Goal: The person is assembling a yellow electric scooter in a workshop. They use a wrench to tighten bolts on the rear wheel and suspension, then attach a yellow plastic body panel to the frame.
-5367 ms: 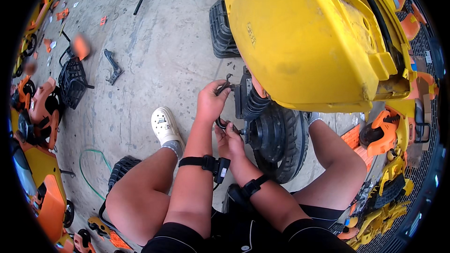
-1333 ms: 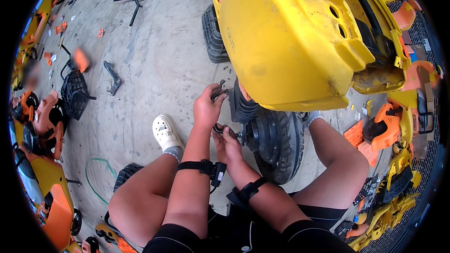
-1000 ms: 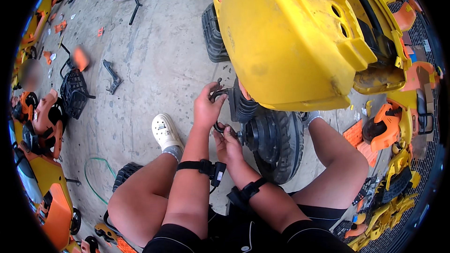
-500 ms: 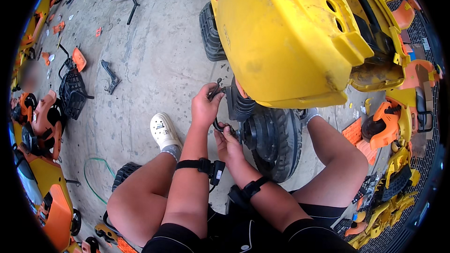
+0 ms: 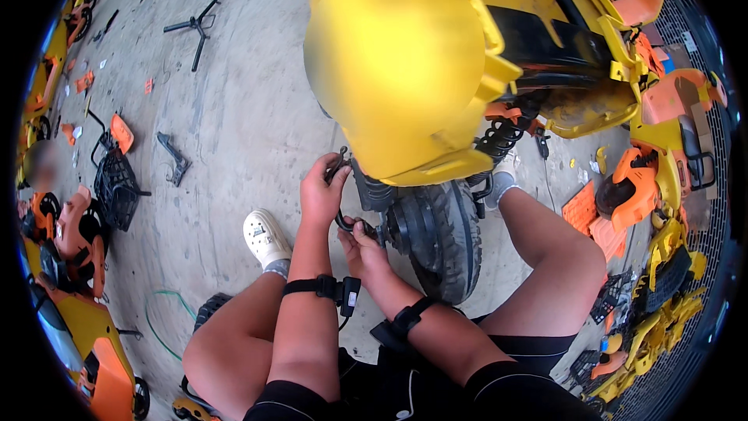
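Observation:
A dark, curved bar-like part [image 5: 341, 222] runs between my hands at the left side of a black-tyred wheel [image 5: 460, 245]. My left hand [image 5: 319, 189] is closed around its upper end, fingers wrapped. Lower down, my right hand [image 5: 365, 253] pinches it between thumb and fingers, close to the wheel's axle end. Over the wheel stands the yellow body shell [image 5: 389, 132] of a small vehicle, with a black ribbed rubber boot beneath. A coil-spring shock absorber [image 5: 502, 134] shows on the wheel's far side.
My bent legs straddle the wheel. A black basket [image 5: 118, 183], a dark bracket [image 5: 173, 160] and a black three-legged stand [image 5: 198, 25] lie on the concrete to the left. Orange and yellow shells [image 5: 633, 187] crowd the right; a green hose [image 5: 156, 323] curls near my left knee.
My view has shifted, so the yellow shell sits further left and the spring beside the wheel has come into sight. Both hands keep their hold on the curved part.

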